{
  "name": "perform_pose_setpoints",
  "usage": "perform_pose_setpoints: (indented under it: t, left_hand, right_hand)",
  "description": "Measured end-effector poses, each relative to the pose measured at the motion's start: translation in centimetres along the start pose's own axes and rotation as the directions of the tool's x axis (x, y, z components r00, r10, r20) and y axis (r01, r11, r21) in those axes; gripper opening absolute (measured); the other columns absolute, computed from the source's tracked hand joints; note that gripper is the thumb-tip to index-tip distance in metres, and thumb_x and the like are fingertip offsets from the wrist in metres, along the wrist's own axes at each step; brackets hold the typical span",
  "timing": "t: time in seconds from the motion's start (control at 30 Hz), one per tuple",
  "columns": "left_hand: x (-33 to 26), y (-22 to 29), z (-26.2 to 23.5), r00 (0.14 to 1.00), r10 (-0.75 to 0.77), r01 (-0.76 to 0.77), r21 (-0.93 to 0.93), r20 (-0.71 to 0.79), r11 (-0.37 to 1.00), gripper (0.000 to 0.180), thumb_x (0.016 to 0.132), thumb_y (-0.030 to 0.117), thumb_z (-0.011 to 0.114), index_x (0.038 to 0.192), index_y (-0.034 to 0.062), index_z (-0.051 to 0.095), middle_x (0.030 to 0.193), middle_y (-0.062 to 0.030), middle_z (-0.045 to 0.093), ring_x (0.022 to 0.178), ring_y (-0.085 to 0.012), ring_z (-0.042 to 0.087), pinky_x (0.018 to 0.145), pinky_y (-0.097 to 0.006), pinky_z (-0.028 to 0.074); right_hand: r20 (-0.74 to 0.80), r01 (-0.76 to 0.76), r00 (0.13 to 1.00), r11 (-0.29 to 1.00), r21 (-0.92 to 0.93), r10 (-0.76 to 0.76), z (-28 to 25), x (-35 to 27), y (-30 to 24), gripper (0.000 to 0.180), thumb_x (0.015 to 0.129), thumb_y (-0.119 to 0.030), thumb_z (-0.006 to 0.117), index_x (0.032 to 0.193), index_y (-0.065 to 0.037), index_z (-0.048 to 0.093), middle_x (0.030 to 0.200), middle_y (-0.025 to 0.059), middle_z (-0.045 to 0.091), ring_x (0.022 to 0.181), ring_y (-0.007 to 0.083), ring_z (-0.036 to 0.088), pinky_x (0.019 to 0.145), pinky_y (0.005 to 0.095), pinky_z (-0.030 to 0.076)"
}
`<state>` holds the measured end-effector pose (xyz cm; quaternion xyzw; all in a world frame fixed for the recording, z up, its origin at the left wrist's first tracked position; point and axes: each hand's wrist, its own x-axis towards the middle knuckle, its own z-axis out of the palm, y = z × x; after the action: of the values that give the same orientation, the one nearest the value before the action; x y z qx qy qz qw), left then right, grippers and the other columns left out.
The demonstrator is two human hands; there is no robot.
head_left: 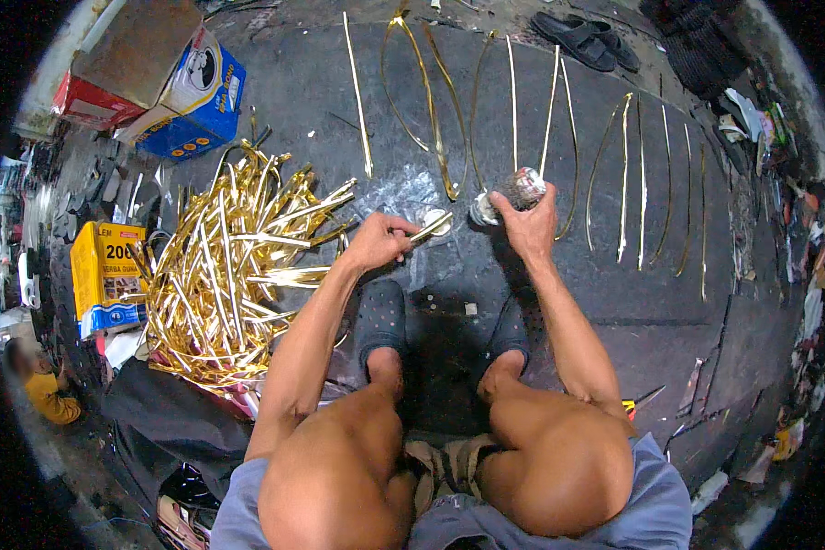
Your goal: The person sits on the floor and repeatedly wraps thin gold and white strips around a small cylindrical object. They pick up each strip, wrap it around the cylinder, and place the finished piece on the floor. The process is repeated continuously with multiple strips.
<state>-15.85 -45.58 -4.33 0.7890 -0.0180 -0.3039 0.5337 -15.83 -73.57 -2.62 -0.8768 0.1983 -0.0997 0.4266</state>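
My left hand [379, 240] grips a thin gold strip [428, 227] by its end, holding it just above a small round lid [436, 222] on the dark floor. My right hand [526, 220] is closed around a clear bottle [513, 193] tipped on its side, its mouth pointing left toward the strip. To the left of my left arm lies a big heap of shiny gold strips [234, 266]. Beyond both hands, several long gold strips [513, 101] lie spread out side by side on the floor [486, 302]. I squat with both feet in dark clogs [380, 316].
A blue-and-white carton [192, 101] and a red box [92, 101] stand at the far left. A yellow tin [105, 275] sits left of the heap. Black sandals [582, 38] lie at the far edge. A person in yellow [46, 385] crouches at the left rim. Scraps litter the right side.
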Motion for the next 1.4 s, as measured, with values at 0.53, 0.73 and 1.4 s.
perform_pose_setpoints:
  t: [0.53,0.73,1.4]
  left_hand:
    - [2.1,-1.6,2.0,0.891,0.378,-0.249,0.425,-0.252,0.870,0.039,0.077,0.011,0.070,0.115,0.0033,0.071,0.111,-0.0168,0.069,0.103,-0.0346,0.066,0.093,-0.042,0.053]
    - [1.0,1.1,3.6,0.822,0.502,-0.472,0.171,-0.270,0.865,0.062,0.073,0.009,0.084,0.129,0.0039,0.058,0.124,-0.0181,0.063,0.118,-0.0355,0.063,0.098,-0.041,0.053]
    - [1.0,1.0,4.0,0.769,0.580,-0.494,0.327,-0.268,0.805,0.051,0.078,0.008,0.080,0.124,0.0039,0.058,0.115,-0.0186,0.066,0.109,-0.0398,0.065,0.091,-0.044,0.053]
  right_hand:
    - [0.285,0.566,0.792,0.825,-0.007,-0.540,5.8,-5.3,-1.6,0.071,0.082,-0.024,0.082,0.138,-0.002,0.043,0.115,0.0229,0.066,0.106,0.0414,0.065,0.087,0.0472,0.055]
    - [0.457,0.193,0.853,0.966,0.173,-0.253,5.1,-4.4,-0.5,0.063,0.078,-0.005,0.078,0.133,-0.003,0.048,0.117,0.0189,0.066,0.102,0.0325,0.066,0.089,0.0427,0.055]
    - [0.542,-0.528,0.839,0.174,0.831,-0.046,-14.8,3.1,-7.8,0.011,0.095,0.002,0.063,0.105,0.005,0.062,0.091,0.0086,0.063,0.075,0.0112,0.057,0.063,0.0213,0.046]
